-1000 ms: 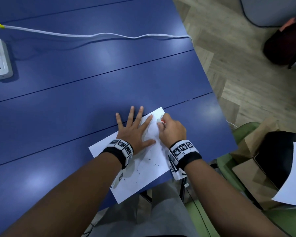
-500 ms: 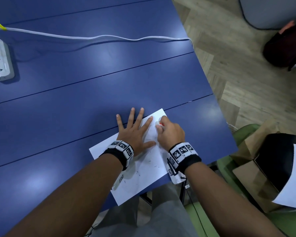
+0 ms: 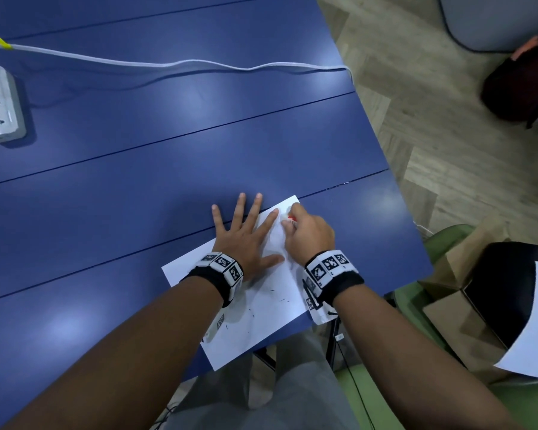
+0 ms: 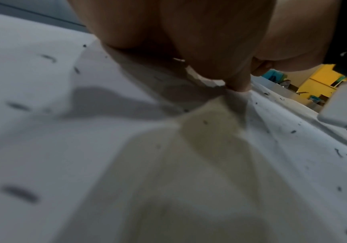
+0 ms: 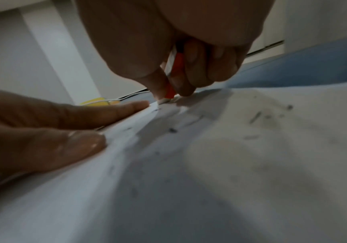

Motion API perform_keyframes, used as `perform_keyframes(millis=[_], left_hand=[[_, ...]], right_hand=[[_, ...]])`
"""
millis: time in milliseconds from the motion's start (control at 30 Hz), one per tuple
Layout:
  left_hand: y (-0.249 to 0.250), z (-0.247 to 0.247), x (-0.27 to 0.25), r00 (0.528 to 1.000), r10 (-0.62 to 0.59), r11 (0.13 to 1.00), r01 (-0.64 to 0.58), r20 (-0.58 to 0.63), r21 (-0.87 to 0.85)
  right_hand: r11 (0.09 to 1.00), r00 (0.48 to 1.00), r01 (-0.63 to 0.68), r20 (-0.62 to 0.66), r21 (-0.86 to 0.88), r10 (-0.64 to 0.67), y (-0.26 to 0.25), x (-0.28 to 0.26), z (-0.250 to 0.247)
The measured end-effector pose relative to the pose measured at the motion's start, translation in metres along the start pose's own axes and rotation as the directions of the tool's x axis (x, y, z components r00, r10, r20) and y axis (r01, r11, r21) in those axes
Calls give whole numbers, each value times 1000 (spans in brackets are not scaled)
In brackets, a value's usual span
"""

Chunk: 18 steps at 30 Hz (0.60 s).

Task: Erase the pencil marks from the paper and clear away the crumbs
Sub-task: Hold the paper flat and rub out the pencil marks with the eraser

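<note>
My left hand (image 3: 246, 240) lies flat, fingers spread, pinning the paper (image 3: 261, 293). My right hand (image 3: 308, 234) pinches what appears to be an eraser (image 5: 173, 77), tip down at the paper's far corner. Crumbs (image 3: 281, 301) dot the sheet, which lies diagonally at the near edge of the blue table (image 3: 137, 181). Wood floor (image 3: 463, 150) lies to the right.

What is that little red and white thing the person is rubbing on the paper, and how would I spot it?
Start at the blue table, then find the white sheet of paper at its near edge. At the sheet's far corner the right hand pinches a small eraser, its tip on the paper. It is the only red and white thing there; the flat left hand beside it holds nothing.
</note>
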<state>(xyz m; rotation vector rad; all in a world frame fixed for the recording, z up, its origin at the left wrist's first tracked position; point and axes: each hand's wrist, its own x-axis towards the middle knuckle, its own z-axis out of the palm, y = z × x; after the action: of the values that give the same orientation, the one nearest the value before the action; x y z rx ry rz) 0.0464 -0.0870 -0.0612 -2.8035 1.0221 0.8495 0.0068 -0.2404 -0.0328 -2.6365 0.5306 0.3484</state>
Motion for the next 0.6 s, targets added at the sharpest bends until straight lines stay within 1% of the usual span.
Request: perform_keyframes(millis=[67,133,167,267,300,400,433,467,500,567,600], left_hand=[[0,-1,-1,1000,0,1000,0,9,-8],[-1,0,0,1000,-1,1000,1,13,-5],[-1,1,0,1000,-3,1000,3,12,-3],[-1,1,2,1000,-5,1000,5,9,2],[-1,1,2,1000,-5,1000,5,9,2],[0,0,1,1000,-1,1000,1,12,3],[-1,0,0,1000,-2,1000,2,12,4],[-1,0,0,1000,-3,1000,3,9,6],[-2,1,0,1000,-3,1000,3,5,8],[-1,2,1,1000,-3,1000,3,1,6],[0,2,1,1000,-2,1000,2,1,5]], right_hand=[[996,996,-75,-47,39,77,2,5,-2],[989,990,-124,-51,82,129,-2,4,-3],[989,992,-119,-31,90,122,-6,0,-1],[999,998,-20,55,45,17,-13,-12,6],[999,999,-19,50,34,18,-11,-11,4],[992,993,-111,-41,65,113,0,0,-4],[988,990,-129,-50,82,133,0,1,-5],[988,991,-122,-35,94,126,-3,-2,-4],[992,996,-91,-3,90,92,-8,-6,-2],[999,998,-1,68,37,-2,-13,-16,5],[1000,997,20,77,17,-21,-12,-16,6]])
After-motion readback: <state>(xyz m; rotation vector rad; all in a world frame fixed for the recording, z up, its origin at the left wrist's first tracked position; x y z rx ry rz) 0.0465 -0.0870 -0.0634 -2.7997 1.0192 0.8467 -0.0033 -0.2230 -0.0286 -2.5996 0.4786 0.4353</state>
